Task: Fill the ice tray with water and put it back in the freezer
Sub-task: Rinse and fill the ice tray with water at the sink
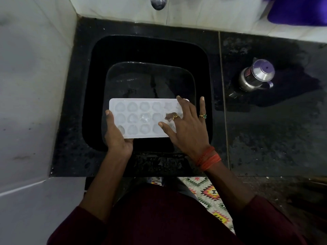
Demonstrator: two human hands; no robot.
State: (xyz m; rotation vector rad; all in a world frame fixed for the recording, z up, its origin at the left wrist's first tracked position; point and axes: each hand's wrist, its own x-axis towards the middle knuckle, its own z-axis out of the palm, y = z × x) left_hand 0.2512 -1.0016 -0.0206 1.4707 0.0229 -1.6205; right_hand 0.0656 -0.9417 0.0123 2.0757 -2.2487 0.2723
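From the head view, the ice tray (pixel 141 119) is held level at the centre of the frame, over the black sink (pixel 92 76), probably so that any spill drains away. The left hand (pixel 117 137) clasps its left end, thumb on top, and appears to bear the weight. The right hand (pixel 185 128) lies splayed flat on the right end, seemingly to steady it. The tap (pixel 157 3) is at top centre.

we count one ice tray (pixel 141 119), one left hand (pixel 117 137) and one right hand (pixel 187 131), two rings (pixel 174 116) on that right hand, one sink (pixel 95 85), one tap (pixel 157 2) and one steel flask (pixel 254 76) on the counter (pixel 265 129).
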